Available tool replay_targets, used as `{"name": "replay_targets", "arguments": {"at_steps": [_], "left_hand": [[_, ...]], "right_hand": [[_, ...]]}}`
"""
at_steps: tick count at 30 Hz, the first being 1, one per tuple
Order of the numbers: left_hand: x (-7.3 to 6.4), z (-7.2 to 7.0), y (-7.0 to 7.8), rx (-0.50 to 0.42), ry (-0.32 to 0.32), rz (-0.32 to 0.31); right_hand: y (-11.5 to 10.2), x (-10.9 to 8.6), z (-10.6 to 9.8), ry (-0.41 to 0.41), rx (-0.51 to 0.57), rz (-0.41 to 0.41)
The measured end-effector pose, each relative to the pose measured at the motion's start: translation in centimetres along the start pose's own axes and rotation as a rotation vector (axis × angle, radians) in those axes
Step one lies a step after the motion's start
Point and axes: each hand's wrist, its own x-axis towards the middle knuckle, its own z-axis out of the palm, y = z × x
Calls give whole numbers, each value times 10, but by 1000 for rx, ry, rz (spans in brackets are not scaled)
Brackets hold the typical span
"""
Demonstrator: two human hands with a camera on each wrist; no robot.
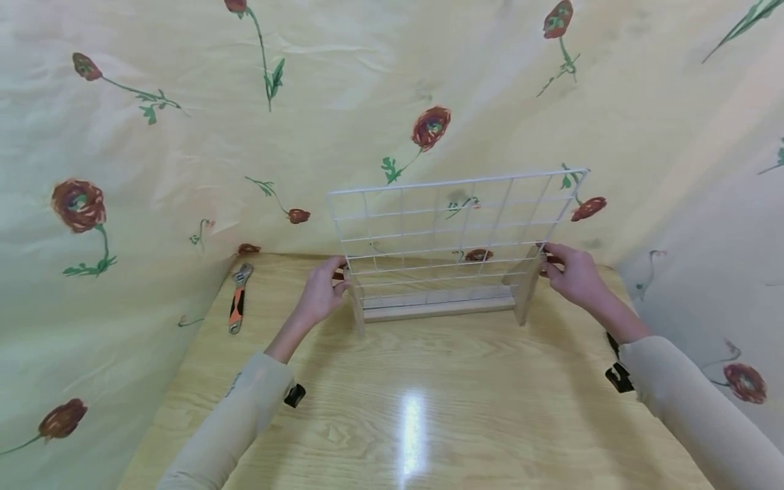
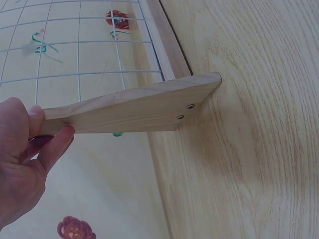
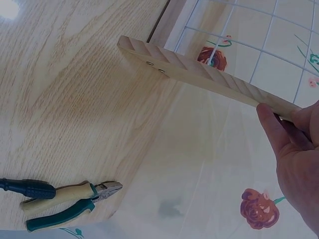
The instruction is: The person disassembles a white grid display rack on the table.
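A rack with a white wire grid (image 1: 459,182) stands on the table, the grid rising between two wooden side panels. Low down, a wooden crossbar (image 1: 439,311) joins the panels. My left hand (image 1: 321,292) pinches the upper end of the left side panel (image 2: 129,109) between thumb and fingers. On the other side, my right hand (image 1: 576,275) grips the top of the right side panel (image 3: 214,79) in the same way. Two screw heads show near the lower end of each panel, such as the screw (image 2: 190,106) on the left one.
An orange-and-black adjustable wrench (image 1: 239,299) lies at the table's left edge. Toward the right edge lie green-and-cream pliers (image 3: 107,190) beside a dark tool handle (image 3: 30,188). Flower-patterned sheeting (image 1: 343,122) rises behind the wooden table (image 1: 355,381) and along its sides.
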Motion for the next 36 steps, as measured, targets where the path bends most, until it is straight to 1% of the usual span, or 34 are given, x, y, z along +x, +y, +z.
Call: {"name": "replay_targets", "arguments": {"at_steps": [5, 8, 14, 19, 26, 30, 33, 36], "left_hand": [[-3, 4, 2, 18, -24, -6], [-2, 7, 3, 27, -34, -11], [-1, 9, 6, 7, -41, -11], [-6, 5, 7, -12, -28, 4], [-11, -1, 5, 0, -3, 24], [-15, -5, 2, -13, -18, -5], [-18, -9, 1, -16, -29, -26], [-22, -12, 0, -12, -23, -25]], "right_hand": [[0, -11, -3, 3, -19, 2], [1, -19, -5, 14, -20, 0], [1, -25, -9, 44, -1, -14], [1, -23, -7, 33, -11, -29], [-1, -18, -3, 31, -63, -76], [-3, -13, -1, 7, -111, -89], [-4, -11, 0, -23, -112, -82], [-5, -8, 3, -46, -106, -79]]}}
